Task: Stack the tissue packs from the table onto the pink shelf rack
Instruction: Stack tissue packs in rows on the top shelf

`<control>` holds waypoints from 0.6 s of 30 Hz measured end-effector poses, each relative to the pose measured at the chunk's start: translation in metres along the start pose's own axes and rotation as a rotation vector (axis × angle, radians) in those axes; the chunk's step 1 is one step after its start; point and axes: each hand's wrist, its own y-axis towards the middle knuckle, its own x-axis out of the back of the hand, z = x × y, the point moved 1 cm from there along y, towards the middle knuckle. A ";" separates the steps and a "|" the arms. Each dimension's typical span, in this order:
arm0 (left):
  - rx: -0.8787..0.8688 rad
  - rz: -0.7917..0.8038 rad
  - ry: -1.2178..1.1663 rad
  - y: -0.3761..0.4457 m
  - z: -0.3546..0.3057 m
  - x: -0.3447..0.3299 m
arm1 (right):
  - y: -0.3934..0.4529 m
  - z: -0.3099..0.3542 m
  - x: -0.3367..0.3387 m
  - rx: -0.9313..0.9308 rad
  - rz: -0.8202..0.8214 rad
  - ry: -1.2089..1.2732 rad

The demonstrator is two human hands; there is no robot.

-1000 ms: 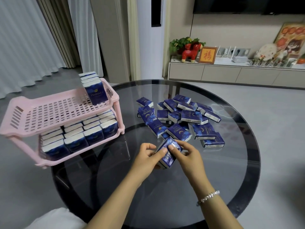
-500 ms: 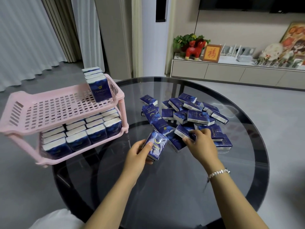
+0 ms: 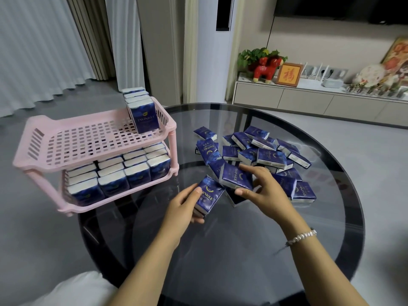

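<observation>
Grey floor (image 3: pixel 364 138), pale curtains (image 3: pixel 33 51), low cabinet (image 3: pixel 309 100).

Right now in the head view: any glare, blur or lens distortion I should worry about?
Head view: wide-angle bend in the curtains and the round glass table rim; faint reflections on the glass, no hard glare. Light is soft and even. The left hand, the right hand and the pink rack look reasonably sharp; pack print reads "TWINKLE".
</observation>
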 end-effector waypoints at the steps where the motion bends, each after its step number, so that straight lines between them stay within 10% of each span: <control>1: 0.021 0.011 -0.008 0.000 -0.001 0.002 | -0.002 0.006 0.000 0.048 0.052 0.017; 12: 0.180 0.318 0.001 -0.010 -0.009 0.014 | 0.000 0.034 -0.013 0.236 0.507 -0.029; 18: -0.002 0.131 -0.076 -0.009 -0.007 0.013 | -0.009 0.027 -0.026 -0.095 0.311 0.319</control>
